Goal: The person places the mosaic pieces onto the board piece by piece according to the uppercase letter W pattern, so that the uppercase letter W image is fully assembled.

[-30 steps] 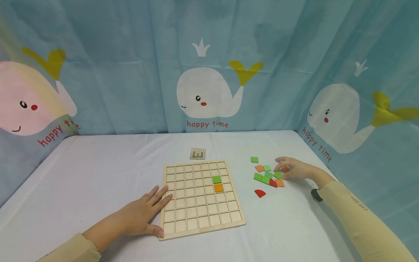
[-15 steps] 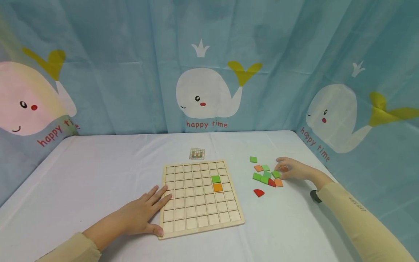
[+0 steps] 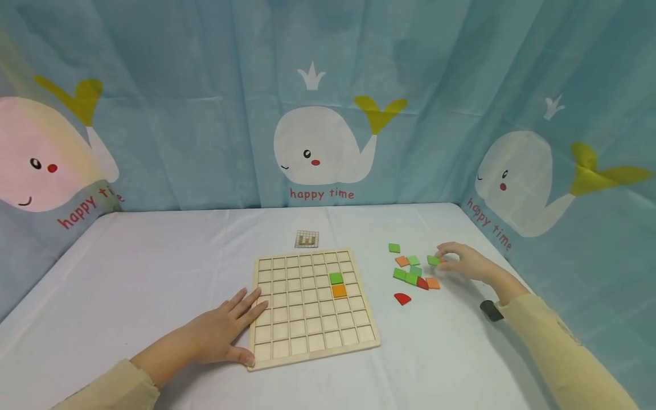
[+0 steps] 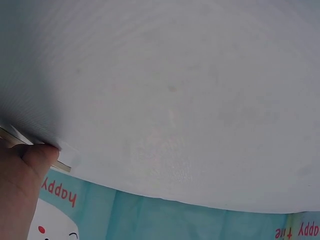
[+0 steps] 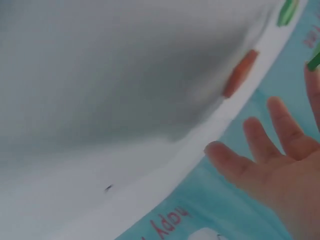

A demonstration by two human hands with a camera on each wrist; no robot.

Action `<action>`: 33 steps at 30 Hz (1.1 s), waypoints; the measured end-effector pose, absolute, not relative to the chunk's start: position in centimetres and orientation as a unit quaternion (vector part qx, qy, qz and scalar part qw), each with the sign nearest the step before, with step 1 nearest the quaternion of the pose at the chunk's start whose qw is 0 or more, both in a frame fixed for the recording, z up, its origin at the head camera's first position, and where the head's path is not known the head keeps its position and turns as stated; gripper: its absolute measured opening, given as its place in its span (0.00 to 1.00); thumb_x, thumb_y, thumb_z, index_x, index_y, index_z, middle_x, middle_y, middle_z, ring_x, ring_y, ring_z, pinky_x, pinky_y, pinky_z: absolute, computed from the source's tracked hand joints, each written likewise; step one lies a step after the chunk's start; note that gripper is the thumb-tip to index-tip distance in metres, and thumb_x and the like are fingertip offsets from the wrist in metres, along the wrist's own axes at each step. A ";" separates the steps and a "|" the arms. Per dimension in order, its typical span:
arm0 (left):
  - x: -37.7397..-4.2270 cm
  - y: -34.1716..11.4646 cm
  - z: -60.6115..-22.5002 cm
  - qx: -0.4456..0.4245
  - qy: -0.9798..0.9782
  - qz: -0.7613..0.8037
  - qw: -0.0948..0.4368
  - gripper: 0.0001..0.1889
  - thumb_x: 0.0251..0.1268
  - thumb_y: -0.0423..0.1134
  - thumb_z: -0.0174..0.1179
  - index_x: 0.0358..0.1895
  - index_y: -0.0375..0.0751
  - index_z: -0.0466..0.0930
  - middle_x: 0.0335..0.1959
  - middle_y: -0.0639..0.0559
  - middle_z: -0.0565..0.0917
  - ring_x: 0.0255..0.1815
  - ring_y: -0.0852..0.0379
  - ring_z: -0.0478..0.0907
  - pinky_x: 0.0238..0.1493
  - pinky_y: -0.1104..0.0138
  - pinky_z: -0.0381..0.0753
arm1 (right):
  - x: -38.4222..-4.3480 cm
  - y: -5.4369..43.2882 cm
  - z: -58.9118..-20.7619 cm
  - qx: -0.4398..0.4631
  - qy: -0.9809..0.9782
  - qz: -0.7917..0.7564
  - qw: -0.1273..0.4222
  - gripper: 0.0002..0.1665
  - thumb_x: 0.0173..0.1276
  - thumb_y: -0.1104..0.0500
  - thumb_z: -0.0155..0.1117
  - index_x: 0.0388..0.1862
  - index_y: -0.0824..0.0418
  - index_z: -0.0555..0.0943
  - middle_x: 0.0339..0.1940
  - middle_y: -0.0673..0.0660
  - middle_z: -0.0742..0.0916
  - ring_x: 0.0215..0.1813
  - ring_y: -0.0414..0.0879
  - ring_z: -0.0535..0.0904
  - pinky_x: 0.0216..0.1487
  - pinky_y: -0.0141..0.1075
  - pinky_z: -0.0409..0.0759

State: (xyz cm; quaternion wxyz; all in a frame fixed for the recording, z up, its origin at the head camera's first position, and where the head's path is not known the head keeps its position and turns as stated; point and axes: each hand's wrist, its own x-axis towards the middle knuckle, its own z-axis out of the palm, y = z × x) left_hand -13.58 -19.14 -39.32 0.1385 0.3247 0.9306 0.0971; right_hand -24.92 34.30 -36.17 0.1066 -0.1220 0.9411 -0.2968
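Observation:
A wooden grid board lies on the white cloth, with a green square tile and an orange square tile in its cells. My left hand rests on the board's left edge, fingers spread straight and thumb near the front corner. To the right, my right hand pinches another green square tile between thumb and index finger, above the loose tiles. The right wrist view shows that hand's other fingers spread apart, and the green tile's edge at the frame's right side.
Loose tiles lie right of the board: several green squares, an orange tile and a red quarter-round tile among them. Behind the board is a small pattern card. A dark object shows beside the right sleeve. A whale-print curtain backs the table.
The right hand has taken hold of a green tile from the right side of the pile and raised it. The left hand stays on the board.

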 end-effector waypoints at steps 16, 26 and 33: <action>-13.9 -19.0 -39.0 0.315 0.933 0.103 0.142 0.56 0.51 0.75 0.54 0.76 0.38 0.52 0.78 0.37 0.45 0.74 0.29 0.45 0.54 0.37 0.70 | -22.2 30.1 -34.2 -0.141 0.933 -0.323 0.069 0.15 0.65 0.60 0.68 0.47 0.66 0.81 0.66 0.71 0.72 0.70 0.70 0.57 0.63 0.67 0.59; -13.8 -19.3 -39.3 0.320 0.933 0.105 0.130 0.55 0.52 0.73 0.55 0.76 0.38 0.52 0.78 0.37 0.45 0.74 0.29 0.45 0.55 0.37 0.70 | -20.9 28.2 -33.7 -0.183 0.926 -0.327 0.050 0.15 0.64 0.63 0.68 0.48 0.68 0.81 0.65 0.70 0.73 0.70 0.69 0.60 0.64 0.66 0.60; -13.4 -19.1 -39.3 0.328 0.930 0.104 0.127 0.55 0.52 0.73 0.56 0.76 0.39 0.52 0.78 0.36 0.45 0.74 0.28 0.46 0.54 0.37 0.70 | -19.8 26.4 -33.2 -0.195 0.925 -0.322 0.054 0.15 0.64 0.64 0.67 0.49 0.68 0.80 0.65 0.69 0.73 0.68 0.68 0.62 0.62 0.63 0.65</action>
